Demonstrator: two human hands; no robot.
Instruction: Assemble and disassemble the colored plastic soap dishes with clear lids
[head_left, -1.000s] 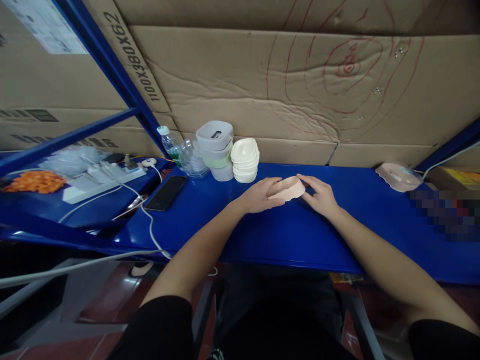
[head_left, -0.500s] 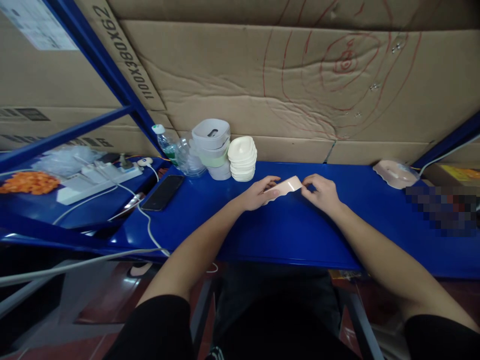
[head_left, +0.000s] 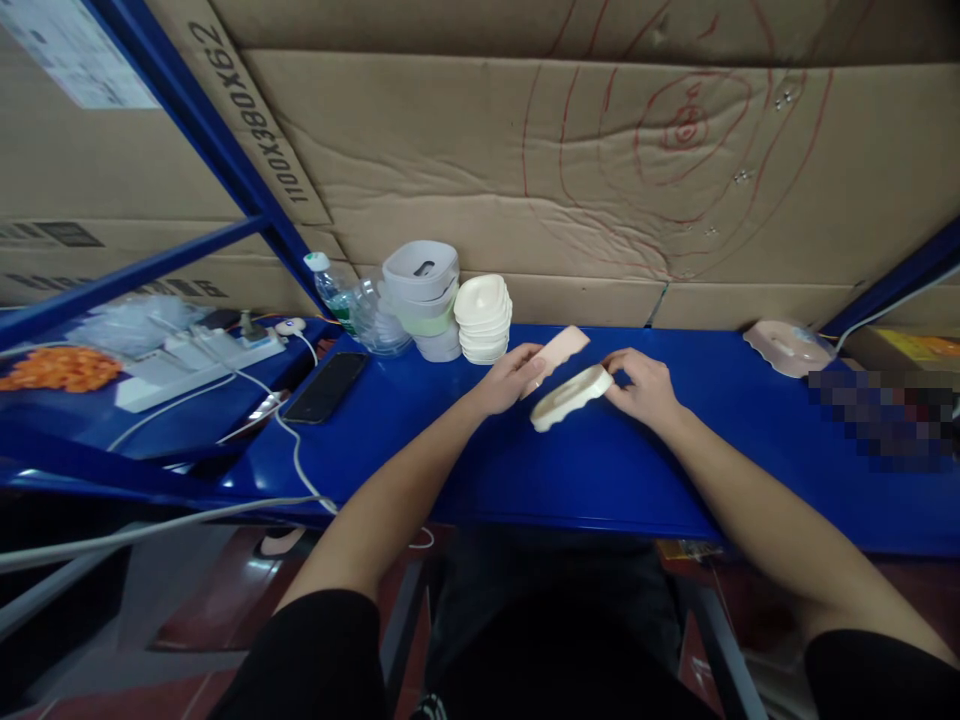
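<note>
Over the blue table point(head_left: 570, 490), my left hand point(head_left: 508, 382) grips a pink piece point(head_left: 564, 350) with a wavy edge, tilted up to the right. My right hand point(head_left: 641, 385) pinches the right end of a cream piece point(head_left: 571, 397), hollow and wavy-edged, just below and in front of the pink one. A narrow gap shows between the two pieces. Behind my left hand stands a stack of cream pieces point(head_left: 484, 318), with a stack of grey and greenish containers point(head_left: 421, 290) to its left.
A black phone point(head_left: 327, 387), a bottle point(head_left: 330, 285) and clear plastic cups point(head_left: 379, 315) are at the left. Further left lie a power strip point(head_left: 199, 368), cables and orange pieces point(head_left: 60, 369). A pink item point(head_left: 789, 348) sits at the back right, before the cardboard wall point(head_left: 450, 150).
The pink piece has moved up and away in my left hand. The cream piece now shows separately below it, held by my right hand.
</note>
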